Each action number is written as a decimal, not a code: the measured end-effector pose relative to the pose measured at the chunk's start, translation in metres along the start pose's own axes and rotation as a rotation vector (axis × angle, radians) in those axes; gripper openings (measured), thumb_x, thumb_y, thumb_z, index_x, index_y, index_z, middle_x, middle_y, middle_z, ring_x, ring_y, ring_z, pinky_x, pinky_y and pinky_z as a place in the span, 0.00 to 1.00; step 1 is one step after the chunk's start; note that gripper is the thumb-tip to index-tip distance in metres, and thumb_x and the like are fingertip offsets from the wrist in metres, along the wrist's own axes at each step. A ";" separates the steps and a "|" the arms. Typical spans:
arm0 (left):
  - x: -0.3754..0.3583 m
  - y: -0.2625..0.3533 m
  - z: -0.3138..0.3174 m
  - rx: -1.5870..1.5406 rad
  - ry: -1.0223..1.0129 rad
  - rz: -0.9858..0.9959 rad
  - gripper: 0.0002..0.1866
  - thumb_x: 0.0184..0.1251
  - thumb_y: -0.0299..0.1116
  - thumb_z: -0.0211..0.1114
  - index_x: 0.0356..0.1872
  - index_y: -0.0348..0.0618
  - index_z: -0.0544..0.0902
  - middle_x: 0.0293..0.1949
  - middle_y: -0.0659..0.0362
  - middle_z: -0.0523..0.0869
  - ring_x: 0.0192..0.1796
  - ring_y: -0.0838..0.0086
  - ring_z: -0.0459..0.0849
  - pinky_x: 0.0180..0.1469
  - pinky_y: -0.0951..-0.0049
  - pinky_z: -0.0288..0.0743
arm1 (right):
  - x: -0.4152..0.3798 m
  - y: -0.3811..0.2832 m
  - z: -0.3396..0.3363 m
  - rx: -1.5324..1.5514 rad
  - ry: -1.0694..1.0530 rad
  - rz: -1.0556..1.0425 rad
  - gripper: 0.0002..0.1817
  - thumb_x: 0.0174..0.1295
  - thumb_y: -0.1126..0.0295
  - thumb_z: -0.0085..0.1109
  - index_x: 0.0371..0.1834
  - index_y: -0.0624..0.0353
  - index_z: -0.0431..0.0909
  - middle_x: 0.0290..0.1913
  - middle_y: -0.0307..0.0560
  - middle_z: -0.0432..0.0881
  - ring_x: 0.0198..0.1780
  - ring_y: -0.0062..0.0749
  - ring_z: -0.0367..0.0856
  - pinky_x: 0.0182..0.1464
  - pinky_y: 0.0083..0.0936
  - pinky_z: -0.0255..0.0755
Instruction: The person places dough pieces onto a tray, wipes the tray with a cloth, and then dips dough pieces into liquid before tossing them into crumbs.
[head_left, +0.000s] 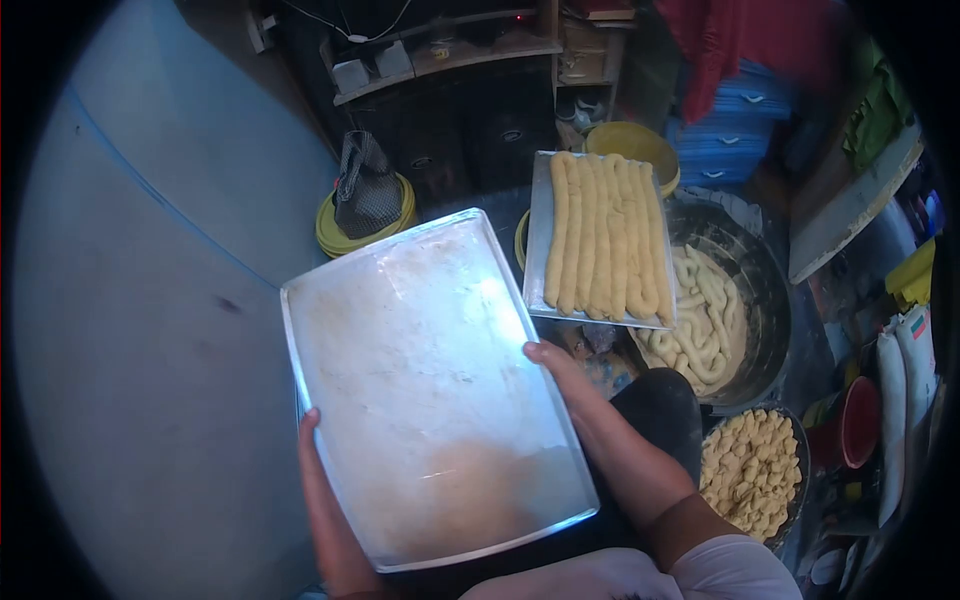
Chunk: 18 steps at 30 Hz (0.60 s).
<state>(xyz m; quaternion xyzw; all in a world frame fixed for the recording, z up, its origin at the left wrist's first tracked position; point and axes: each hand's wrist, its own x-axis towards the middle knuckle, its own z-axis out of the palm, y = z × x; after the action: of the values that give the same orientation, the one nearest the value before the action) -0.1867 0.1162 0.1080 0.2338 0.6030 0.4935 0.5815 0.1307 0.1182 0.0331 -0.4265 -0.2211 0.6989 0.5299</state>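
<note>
A shallow metal baking tray point(430, 380) with nothing on it but a dusty film is held up in front of me, tilted. My left hand point(314, 450) grips its left edge, thumb on the rim and fingers hidden underneath. On the opposite edge my right hand point(552, 362) is closed around the rim, its fingers also behind the tray. Just beyond, a second baking tray point(540, 215) carries several long dough ropes point(605, 235) laid side by side. A big dark basin point(765, 300) beside it holds more coiled dough ropes point(700, 335).
Small dough pieces point(755, 470) fill a tub at lower right, near a red bucket point(858, 420). A pale wall point(160, 330) closes off the left. Behind stand yellow buckets point(635, 145), a mesh bag point(370, 190), a dark cabinet point(460, 140) and blue drawers point(725, 130).
</note>
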 end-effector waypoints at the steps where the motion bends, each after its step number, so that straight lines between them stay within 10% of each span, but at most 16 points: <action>1: -0.011 0.016 -0.001 0.038 0.011 0.028 0.39 0.58 0.57 0.60 0.64 0.38 0.71 0.57 0.46 0.78 0.57 0.57 0.77 0.59 0.63 0.69 | -0.002 0.005 0.007 0.040 -0.005 0.041 0.33 0.59 0.49 0.60 0.60 0.64 0.70 0.49 0.51 0.78 0.48 0.34 0.78 0.52 0.30 0.71; 8: -0.092 0.061 -0.035 0.104 0.145 0.055 0.38 0.58 0.59 0.61 0.60 0.38 0.75 0.49 0.47 0.82 0.44 0.60 0.84 0.48 0.66 0.77 | -0.032 0.046 0.067 0.089 -0.135 0.066 0.32 0.63 0.49 0.56 0.59 0.67 0.70 0.51 0.53 0.78 0.52 0.36 0.76 0.55 0.31 0.70; 18: -0.172 -0.028 -0.114 0.095 0.332 0.152 0.37 0.61 0.60 0.57 0.64 0.42 0.72 0.55 0.52 0.79 0.56 0.63 0.77 0.58 0.67 0.70 | -0.064 0.096 0.085 -0.112 -0.337 0.109 0.39 0.60 0.48 0.58 0.60 0.75 0.65 0.54 0.60 0.75 0.53 0.40 0.75 0.56 0.32 0.69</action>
<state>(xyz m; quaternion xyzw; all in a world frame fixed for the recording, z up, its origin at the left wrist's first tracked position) -0.2474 -0.0795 0.1463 0.2215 0.6939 0.5386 0.4235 0.0125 0.0383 0.0291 -0.3437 -0.3218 0.7746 0.4223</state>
